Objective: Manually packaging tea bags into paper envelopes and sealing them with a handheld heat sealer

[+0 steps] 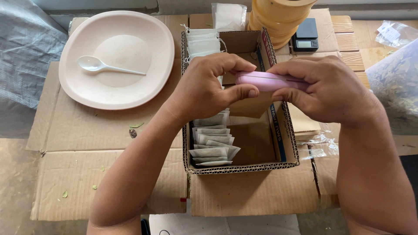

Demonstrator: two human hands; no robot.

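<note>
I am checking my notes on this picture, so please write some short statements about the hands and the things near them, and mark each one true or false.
1. Both hands, left hand and right hand, hold a pink device. True.
2. The white spoon lies in the cardboard box. False: it lies on the plate.
3. Filled sachets stand in the box's left side. True.
4. The plate is heaped with leaves. False: it holds only the spoon.
5. A small scale sits beyond the box. True.
</note>
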